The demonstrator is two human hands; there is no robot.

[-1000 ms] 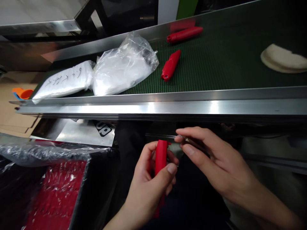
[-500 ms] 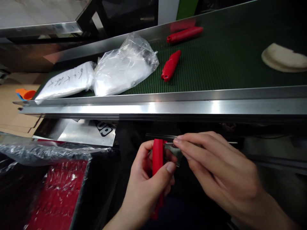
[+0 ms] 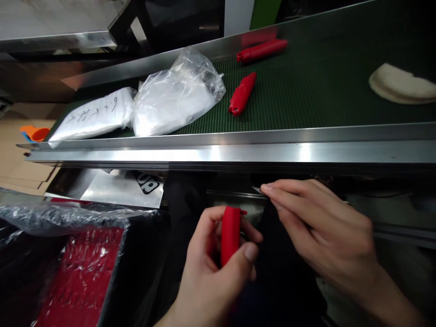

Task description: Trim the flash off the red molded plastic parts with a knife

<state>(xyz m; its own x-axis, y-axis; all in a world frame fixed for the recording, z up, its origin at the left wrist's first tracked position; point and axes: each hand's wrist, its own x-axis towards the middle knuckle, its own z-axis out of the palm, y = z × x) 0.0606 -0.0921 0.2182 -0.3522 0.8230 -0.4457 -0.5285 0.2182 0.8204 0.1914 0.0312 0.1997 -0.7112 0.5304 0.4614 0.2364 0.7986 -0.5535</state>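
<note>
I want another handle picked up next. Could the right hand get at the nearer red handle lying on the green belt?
Probably yes. The red handle lies alone on the belt, nothing over it, but the right hand pinches a thin metal piece.

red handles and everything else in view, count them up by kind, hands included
red handles: 3, two on the green belt, one in the left hand
plastic bags of white stuff: 2
pale flat pad: 1
orange piece: 1
thin metal piece in the right hand: 1
hands: 2
total: 10
</note>
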